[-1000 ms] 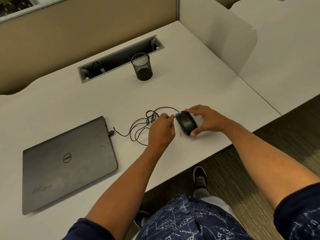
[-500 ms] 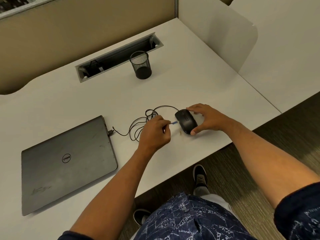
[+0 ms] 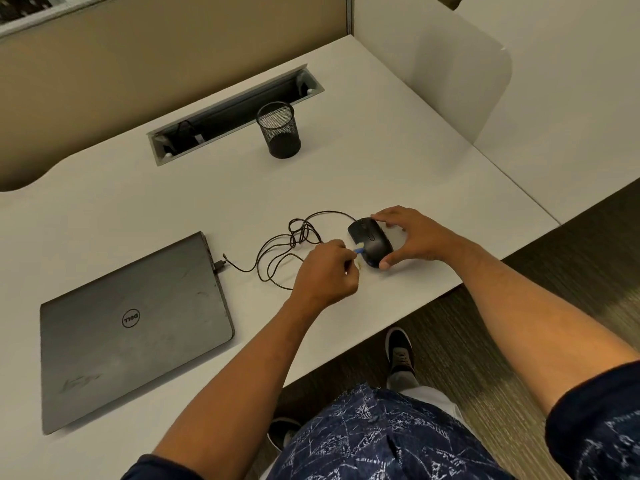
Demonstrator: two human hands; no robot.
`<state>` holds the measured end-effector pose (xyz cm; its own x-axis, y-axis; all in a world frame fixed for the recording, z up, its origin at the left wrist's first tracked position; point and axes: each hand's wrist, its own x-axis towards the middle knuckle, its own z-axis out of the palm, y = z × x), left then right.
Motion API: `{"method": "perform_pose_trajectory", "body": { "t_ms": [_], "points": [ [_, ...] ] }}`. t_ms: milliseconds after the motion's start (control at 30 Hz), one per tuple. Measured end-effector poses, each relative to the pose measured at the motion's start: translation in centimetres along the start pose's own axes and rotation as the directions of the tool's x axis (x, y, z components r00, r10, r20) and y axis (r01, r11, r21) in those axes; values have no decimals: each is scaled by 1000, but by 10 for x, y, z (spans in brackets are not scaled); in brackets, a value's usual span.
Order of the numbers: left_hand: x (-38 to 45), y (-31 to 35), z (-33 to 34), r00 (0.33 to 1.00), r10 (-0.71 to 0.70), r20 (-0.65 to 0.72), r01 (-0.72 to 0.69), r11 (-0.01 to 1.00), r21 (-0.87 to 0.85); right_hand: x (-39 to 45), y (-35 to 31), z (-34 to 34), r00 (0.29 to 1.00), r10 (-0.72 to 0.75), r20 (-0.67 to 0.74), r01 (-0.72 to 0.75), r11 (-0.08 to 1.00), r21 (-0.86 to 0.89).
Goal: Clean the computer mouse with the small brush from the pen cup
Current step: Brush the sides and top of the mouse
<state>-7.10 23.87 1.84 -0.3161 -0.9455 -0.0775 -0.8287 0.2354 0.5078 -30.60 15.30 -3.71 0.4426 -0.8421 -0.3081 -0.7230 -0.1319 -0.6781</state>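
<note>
A black wired computer mouse [image 3: 369, 241] lies on the white desk [image 3: 381, 161] near its front edge. My right hand [image 3: 414, 237] grips the mouse from the right side, thumb at its near end and fingers at its far end. My left hand [image 3: 325, 271] is closed on a small brush [image 3: 359, 250]; only its blue tip and pale bristles show, touching the mouse's left side. The black mesh pen cup [image 3: 280, 130] stands farther back and looks empty.
A closed grey laptop [image 3: 131, 323] lies at the left, with the mouse's tangled cable [image 3: 291, 247] plugged into its right edge. A cable slot [image 3: 235, 112] is cut into the desk behind the cup. A white divider panel [image 3: 440, 64] rises at the right.
My left hand drew back from the mouse's far end toward me, and the brush tip now touches the mouse's left side farther along. My right hand has kept its hold on the mouse.
</note>
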Motion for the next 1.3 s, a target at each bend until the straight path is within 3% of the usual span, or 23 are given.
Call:
{"method": "perform_pose_trajectory", "body": {
  "t_ms": [133,300,367,500,800,1067,1233,1300],
  "points": [
    [-10,-4,-7,1000,5,24,-3,997,-75,0,-1,0,1000,6,3,-6,1000,-5],
    [-4,-9,-8,972,-86,-220,74,995,-64,-1,-3,-1,1000,11,7,-11,1000,2],
    [1,-6,-7,962,-94,-258,87,995,-40,-1,-4,-1,1000,14,7,-14,1000,-1],
    [7,2,-1,980,-69,-189,71,997,2,-1,-4,-1,1000,13,6,-13,1000,-24],
    [-13,4,3,990,139,19,-139,990,2,-2,-5,0,1000,11,-1,-11,999,-45],
    [-8,-1,-5,969,42,-244,-32,999,42,-2,-7,-2,1000,22,6,-21,999,-31],
    [-3,2,1,992,122,-36,-120,991,62,-2,-11,-4,1000,24,17,-23,999,-39],
    [-5,3,1,988,148,-41,-147,988,46,-3,-11,-4,1000,25,19,-24,999,-45]
  ]
}}
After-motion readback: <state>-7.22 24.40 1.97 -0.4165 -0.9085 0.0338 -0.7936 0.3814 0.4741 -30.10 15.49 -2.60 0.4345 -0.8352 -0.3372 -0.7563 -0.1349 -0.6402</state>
